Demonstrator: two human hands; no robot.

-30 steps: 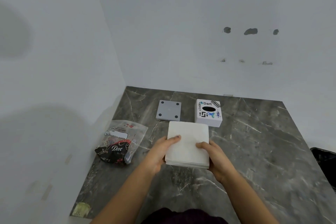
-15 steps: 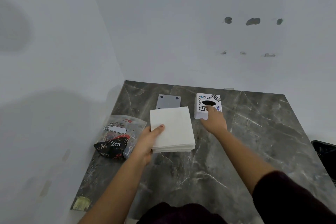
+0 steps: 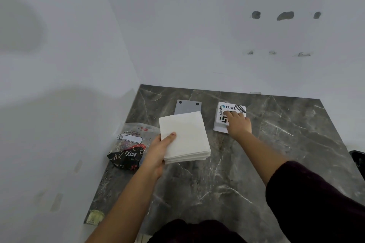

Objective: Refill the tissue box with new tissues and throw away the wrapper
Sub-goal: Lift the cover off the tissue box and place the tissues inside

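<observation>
A thick stack of white tissues (image 3: 186, 136) is held above the marble table, with my left hand (image 3: 161, 149) gripping its near left edge, thumb on top. The white tissue box (image 3: 222, 118), covered in stickers, stands at the back of the table. My right hand (image 3: 238, 123) lies on top of the box with fingertips at its dark oval opening. The empty plastic wrapper (image 3: 130, 147), clear with a black "Dove" print, lies crumpled on the table to the left. A grey square plate (image 3: 187, 107) with dark corner dots lies behind the stack, partly hidden by it.
The dark marble table (image 3: 217, 183) fills a corner, with white walls on the left and behind. A black bin (image 3: 358, 159) shows at the right edge of view. A small yellowish sticker (image 3: 95, 216) sits on the table's near left corner.
My right hand let go of the tissue stack and reached to the tissue box, now resting on its top. My left hand carried the stack left and keeps holding it alone.
</observation>
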